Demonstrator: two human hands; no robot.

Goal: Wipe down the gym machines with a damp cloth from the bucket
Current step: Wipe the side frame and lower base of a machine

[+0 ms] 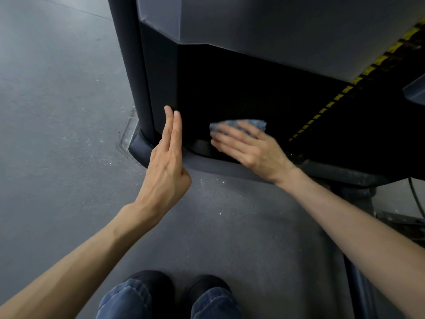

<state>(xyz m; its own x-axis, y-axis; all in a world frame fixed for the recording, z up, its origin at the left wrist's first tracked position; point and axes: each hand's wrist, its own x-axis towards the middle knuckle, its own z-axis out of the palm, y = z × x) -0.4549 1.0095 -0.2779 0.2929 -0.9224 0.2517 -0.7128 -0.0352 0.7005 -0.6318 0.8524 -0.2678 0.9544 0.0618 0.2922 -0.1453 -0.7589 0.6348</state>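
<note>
The left hand [166, 162] stands edge-on, fingers straight and together, tips near the machine [264, 24] panel's corner. To its right, the right hand [248, 148] lies flat, fingers spread, pressing the cloth [239, 124] low against the machine's dark recess by its base.

place: gym | machine housing [253, 24] | yellow-marked weight stack [345, 90] | grey floor [57, 111]

You have open floor [57, 111] to your left. Ahead, the machine's upright post [128, 65] and overhanging grey shroud [253, 24] wall in the dark recess [241, 88]; its base rail [218, 168] bars the bottom edge.
</note>
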